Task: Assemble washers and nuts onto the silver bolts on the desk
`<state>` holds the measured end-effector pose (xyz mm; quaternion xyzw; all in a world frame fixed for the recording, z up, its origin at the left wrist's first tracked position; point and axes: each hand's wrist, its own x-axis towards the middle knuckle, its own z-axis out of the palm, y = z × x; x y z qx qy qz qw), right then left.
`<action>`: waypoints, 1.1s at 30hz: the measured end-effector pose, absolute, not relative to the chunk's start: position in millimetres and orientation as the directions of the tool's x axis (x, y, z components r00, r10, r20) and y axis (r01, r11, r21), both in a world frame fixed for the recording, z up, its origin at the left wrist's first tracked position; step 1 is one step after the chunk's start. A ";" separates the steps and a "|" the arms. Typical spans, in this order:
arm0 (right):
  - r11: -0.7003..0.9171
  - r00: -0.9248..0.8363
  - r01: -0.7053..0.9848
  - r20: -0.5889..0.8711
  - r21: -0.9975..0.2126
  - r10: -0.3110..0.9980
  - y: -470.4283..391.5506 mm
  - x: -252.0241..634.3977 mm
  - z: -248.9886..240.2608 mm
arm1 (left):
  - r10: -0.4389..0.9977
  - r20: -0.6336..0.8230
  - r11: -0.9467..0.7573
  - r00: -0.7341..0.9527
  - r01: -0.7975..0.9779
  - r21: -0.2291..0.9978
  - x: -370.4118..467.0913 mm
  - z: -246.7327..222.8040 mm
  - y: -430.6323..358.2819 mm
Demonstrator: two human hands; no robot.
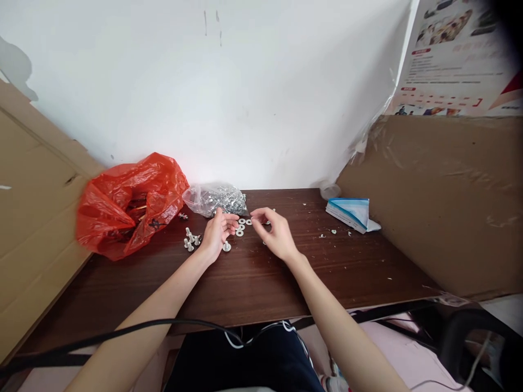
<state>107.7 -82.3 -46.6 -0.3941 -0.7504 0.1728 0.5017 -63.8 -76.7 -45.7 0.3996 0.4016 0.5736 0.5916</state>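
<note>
Several pale ring-shaped washers lie on the dark wooden table between my two hands. My left hand is just left of them, its fingers apart and curled a little, with nothing visible in them. A bolt with a washer stands upright just below its fingers. To the right of the washers, my right hand has thumb and forefinger bent toward each other; whether a small part is between them cannot be made out. More bolts stand in a group left of my left hand.
A clear bag of metal parts lies behind my hands. The red plastic bag is at the left. A blue-white packet lies at the right, near small scraps. A black cable crosses the front; cardboard flanks the table.
</note>
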 end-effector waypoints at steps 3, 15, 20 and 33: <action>0.504 -0.171 0.487 0.488 -0.713 0.856 -75.7 127.6 -48.0 | 1.000 -0.008 0.015 0.019 -0.352 0.936 -64.2 -46.9 -76.4; 0.539 -0.419 0.573 0.345 -0.617 0.840 -94.4 146.2 -60.4 | 0.999 -0.017 0.025 0.027 -0.359 0.933 -65.0 -51.0 -75.2; 0.496 -0.372 0.559 0.333 -0.665 0.866 -93.1 146.9 -65.8 | 0.999 -0.027 0.034 0.024 -0.357 0.934 -64.8 -50.3 -74.8; 0.546 -0.348 0.565 0.421 -0.619 0.838 -98.6 138.5 -64.0 | 0.999 -0.019 0.032 0.041 -0.343 0.939 -65.8 -51.4 -75.2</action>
